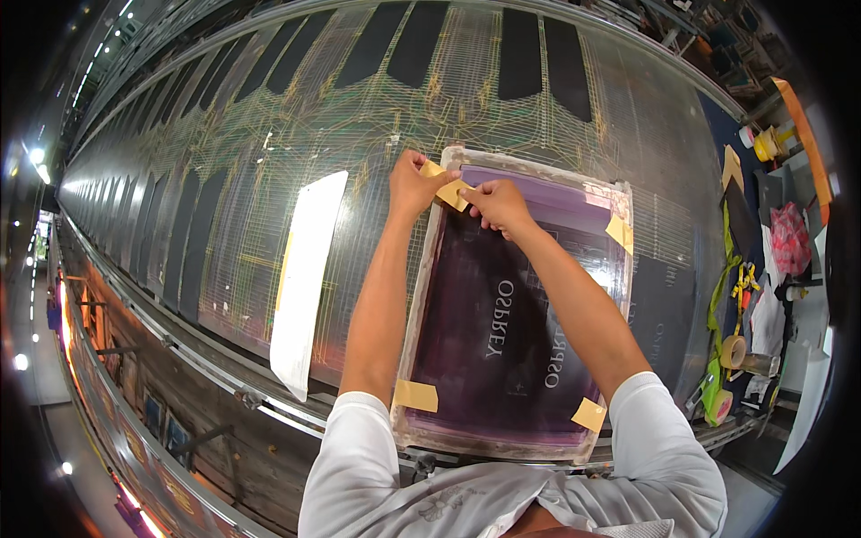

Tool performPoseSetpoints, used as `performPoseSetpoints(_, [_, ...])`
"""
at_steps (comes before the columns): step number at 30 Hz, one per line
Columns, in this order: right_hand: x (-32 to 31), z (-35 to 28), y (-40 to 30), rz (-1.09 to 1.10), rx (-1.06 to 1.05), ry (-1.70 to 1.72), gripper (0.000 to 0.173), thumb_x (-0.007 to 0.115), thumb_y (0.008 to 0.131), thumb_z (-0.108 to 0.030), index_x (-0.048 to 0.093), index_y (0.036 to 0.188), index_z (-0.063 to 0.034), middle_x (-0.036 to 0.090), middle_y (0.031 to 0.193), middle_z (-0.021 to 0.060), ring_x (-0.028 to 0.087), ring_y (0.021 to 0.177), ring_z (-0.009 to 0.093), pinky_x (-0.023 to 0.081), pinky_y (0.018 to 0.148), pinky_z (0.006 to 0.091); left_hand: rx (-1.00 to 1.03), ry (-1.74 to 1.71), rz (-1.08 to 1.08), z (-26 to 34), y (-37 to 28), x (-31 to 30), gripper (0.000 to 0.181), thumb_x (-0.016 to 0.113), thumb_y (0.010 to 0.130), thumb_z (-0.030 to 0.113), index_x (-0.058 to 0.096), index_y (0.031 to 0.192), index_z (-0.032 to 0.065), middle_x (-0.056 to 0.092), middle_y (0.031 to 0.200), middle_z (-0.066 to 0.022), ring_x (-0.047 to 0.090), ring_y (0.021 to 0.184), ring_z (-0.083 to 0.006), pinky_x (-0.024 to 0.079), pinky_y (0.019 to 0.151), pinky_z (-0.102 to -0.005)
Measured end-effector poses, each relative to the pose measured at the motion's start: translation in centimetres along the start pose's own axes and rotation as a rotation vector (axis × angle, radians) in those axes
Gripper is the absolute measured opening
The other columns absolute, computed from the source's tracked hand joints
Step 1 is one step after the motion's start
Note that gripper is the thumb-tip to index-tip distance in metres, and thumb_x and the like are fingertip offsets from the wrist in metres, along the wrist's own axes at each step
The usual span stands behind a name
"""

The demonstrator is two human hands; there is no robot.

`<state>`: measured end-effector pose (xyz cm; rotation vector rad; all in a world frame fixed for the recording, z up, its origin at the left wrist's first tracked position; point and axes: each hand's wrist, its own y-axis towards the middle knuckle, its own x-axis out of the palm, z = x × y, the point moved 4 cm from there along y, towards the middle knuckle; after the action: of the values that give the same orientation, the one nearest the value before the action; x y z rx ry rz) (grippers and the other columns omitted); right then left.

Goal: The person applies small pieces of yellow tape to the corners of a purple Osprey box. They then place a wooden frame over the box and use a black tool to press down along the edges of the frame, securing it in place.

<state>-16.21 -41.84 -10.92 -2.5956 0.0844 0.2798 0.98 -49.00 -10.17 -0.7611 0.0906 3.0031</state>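
My left hand (416,186) pinches one end of a strip of yellow masking tape (445,187) at the far left corner of a screen-printing frame. My right hand (498,207) grips the strip's other end between thumb and finger. Beneath both hands lies the screen (464,323), its purple mesh bearing mirrored lettering and a small star-like mark. Pale worn borders surround the mesh. More tape pieces sit on the far right corner (619,233), the near left corner (416,395) and the near right corner (588,415). My right forearm hides part of the mesh.
A long printing table (377,134) covered in yellow and green guide lines carries rows of black panels (420,44). Left of the screen lies a glossy white sheet (309,282). Tape rolls (733,351), scissors (745,282) and a crumpled red-and-white cloth (790,239) crowd the right end.
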Motion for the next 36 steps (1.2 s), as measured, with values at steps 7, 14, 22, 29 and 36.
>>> performPoseSetpoints(7, [0.4,-0.8,-0.3,0.061,-0.084,-0.293,0.036,0.072,0.083,-0.037,0.069,0.074,-0.0019,0.066,0.062,0.0066,0.061,0.046,0.018,0.05,0.048,0.0343,-0.063,0.025,-0.012,-1.9,-0.8,1.2,0.062,0.093,0.064,0.033,0.054,0.096,-0.0013,0.062,0.091,-0.0157,0.062,0.08,-0.0257,0.051,0.069,-0.0382])
performPoseSetpoints(14, [-0.8,-2.0,-0.6,0.111,-0.065,-0.68,0.041,0.076,0.079,-0.044,0.069,0.078,-0.003,0.069,0.073,0.0109,0.069,0.069,0.026,0.054,0.064,0.0415,-0.036,0.312,0.059,-1.1,-2.0,1.8,0.094,0.09,0.064,0.051,0.047,0.127,-0.0044,0.014,0.152,-0.0322,0.039,0.131,-0.048,0.04,0.102,-0.0478])
performPoseSetpoints(22, [-2.5,2.4,-7.5,0.255,-0.662,-0.702,0.033,0.076,0.082,-0.027,0.067,0.106,-0.0067,0.063,0.101,0.0142,0.063,0.096,0.034,0.052,0.08,0.0456,0.212,0.63,0.184,3.4,-1.7,1.3,0.112,0.075,0.077,0.058,0.017,0.155,0.0032,0.008,0.155,-0.0376,0.027,0.139,-0.053,0.028,0.11,-0.0587])
performPoseSetpoints(29, [-2.5,2.0,-8.3,0.44,-0.866,-0.72,0.051,0.067,0.089,-0.019,0.05,0.135,-0.0051,0.047,0.137,0.0227,0.044,0.13,0.041,0.039,0.108,0.048,0.792,0.656,-0.127,4.7,-0.6,8.4,0.08,0.043,0.096,0.061,0.017,0.158,0.0172,0.008,0.162,-0.0243,0.011,0.15,-0.042,0.011,0.119,-0.0566])
performPoseSetpoints(36, [-1.8,2.7,-7.7,0.308,-0.808,-0.819,0.055,0.057,0.096,-0.023,0.039,0.143,0.0,0.041,0.147,0.0229,0.037,0.139,0.039,0.029,0.118,0.0475,0.564,0.612,0.002,2.5,2.2,7.7,0.078,0.03,0.098,0.066,0.016,0.159,0.0187,0.005,0.163,-0.0247,0.003,0.15,-0.0447,0.0,0.116,-0.0642])
